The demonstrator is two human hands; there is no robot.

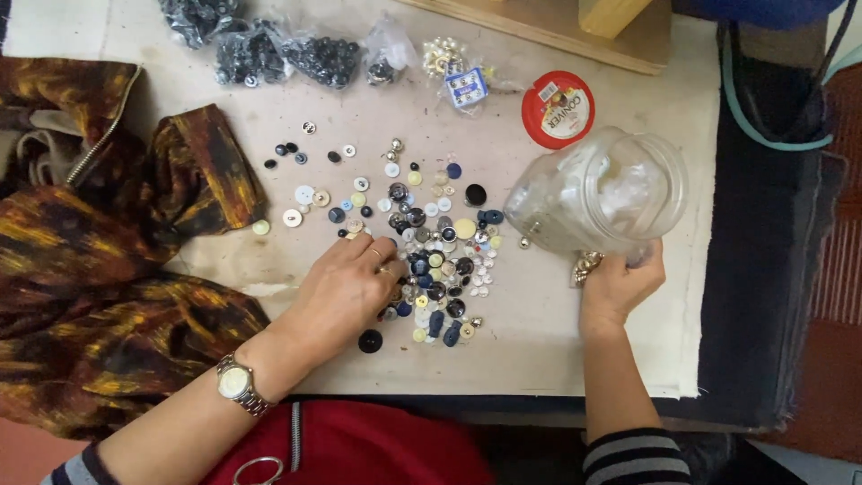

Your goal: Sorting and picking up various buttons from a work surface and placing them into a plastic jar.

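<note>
A heap of loose buttons [431, 242] in white, navy, black and yellow is spread over the pale cloth-covered table [539, 332]. My left hand [346, 292], with a wristwatch and a ring, rests palm down on the heap's left edge, fingers curled among the buttons. My right hand [620, 283] holds a clear glass jar [597, 193] tipped on its side above the table, its mouth toward the right. A red jar lid [558, 110] lies flat behind the jar.
A brown and orange patterned garment [99, 251] with a zipper covers the left side. Several plastic bags of dark buttons [287, 49] and one of pale beads [453, 72] lie at the back. A wooden board [575, 31] lies at the back right.
</note>
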